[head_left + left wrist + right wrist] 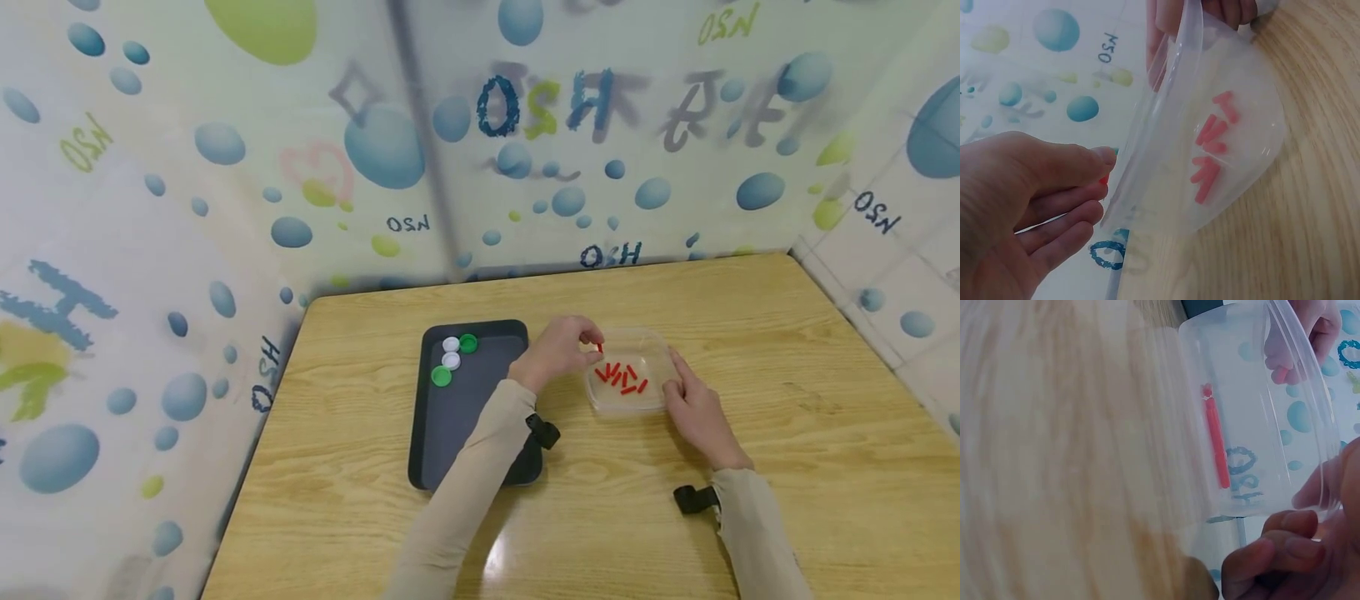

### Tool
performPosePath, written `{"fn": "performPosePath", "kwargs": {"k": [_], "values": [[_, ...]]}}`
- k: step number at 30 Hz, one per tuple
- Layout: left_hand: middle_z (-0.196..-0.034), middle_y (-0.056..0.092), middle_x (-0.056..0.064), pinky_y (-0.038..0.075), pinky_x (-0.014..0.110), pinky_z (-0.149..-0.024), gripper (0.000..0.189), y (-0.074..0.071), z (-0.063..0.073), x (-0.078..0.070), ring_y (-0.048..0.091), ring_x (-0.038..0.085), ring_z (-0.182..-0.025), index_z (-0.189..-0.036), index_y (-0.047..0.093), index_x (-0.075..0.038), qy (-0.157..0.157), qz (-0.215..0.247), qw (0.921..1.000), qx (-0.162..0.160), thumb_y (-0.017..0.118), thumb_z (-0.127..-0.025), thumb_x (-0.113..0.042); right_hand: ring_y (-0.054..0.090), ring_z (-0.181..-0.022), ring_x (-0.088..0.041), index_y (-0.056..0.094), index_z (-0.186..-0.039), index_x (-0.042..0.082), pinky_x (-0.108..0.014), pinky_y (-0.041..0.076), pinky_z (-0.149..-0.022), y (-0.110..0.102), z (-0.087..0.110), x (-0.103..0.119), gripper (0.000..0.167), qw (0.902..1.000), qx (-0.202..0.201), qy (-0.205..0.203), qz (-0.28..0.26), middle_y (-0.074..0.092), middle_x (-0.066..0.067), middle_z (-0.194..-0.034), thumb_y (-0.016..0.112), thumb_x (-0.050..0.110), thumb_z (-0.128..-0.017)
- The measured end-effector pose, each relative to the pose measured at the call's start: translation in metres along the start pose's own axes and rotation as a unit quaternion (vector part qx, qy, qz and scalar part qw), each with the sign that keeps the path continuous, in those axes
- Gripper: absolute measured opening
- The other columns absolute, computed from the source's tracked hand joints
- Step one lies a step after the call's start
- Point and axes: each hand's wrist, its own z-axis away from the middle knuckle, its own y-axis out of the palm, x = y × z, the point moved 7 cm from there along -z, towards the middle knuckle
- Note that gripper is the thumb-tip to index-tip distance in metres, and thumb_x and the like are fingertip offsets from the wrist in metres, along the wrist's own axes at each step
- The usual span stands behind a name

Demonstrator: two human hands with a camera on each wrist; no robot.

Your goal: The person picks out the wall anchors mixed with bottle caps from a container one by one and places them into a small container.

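A clear plastic container [633,408] stands on the table with several short red sticks [626,379] lying loose on its bottom. My right hand [699,410] grips its right side, thumb and fingers about the rim. Over the container's left edge, my left hand [557,352] pinches one small red stick [600,347] between thumb and forefinger. The left wrist view shows only a bit of that red stick [1104,180], the rest being hidden by the fingers. Through the clear wall, the right wrist view shows red sticks [1216,444] lined up edge-on.
Left of the container lies a dark grey tray [480,400], partly behind my left forearm. In its upper left are two white caps [451,361] and two green caps [441,377]. The wooden table [337,417] meets a wall covering [465,208] with printed drops at the back.
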Motion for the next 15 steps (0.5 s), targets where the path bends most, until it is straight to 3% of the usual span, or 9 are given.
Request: {"fn": "performPosePath", "kwargs": {"k": [8,15], "values": [[-0.113,0.073,0.009,0.052,0.02,-0.089,0.026,0.006,-0.005,-0.008,0.066,0.023,-0.108,-0.115,0.073,-0.003,0.015,0.012,0.9997,0.016,0.074,-0.094,-0.017,0.029,-0.051,-0.008,0.028,-0.159,0.001,-0.028,0.032,-0.052,-0.001,0.0,0.0,0.057,1.0,0.004,0.005,0.004,0.036,0.003,-0.062,0.038,0.016,-0.105],[-0.11,0.072,0.004,0.051,0.016,-0.086,0.024,0.012,-0.009,-0.015,0.064,0.015,-0.101,-0.114,0.073,-0.005,0.02,-0.007,0.9996,0.017,0.074,-0.094,-0.018,0.029,-0.051,-0.007,0.029,-0.159,0.001,-0.028,0.032,-0.054,-0.002,0.0,0.001,0.057,1.0,0.003,0.003,0.003,0.038,0.002,-0.064,0.038,0.016,-0.105]]}}
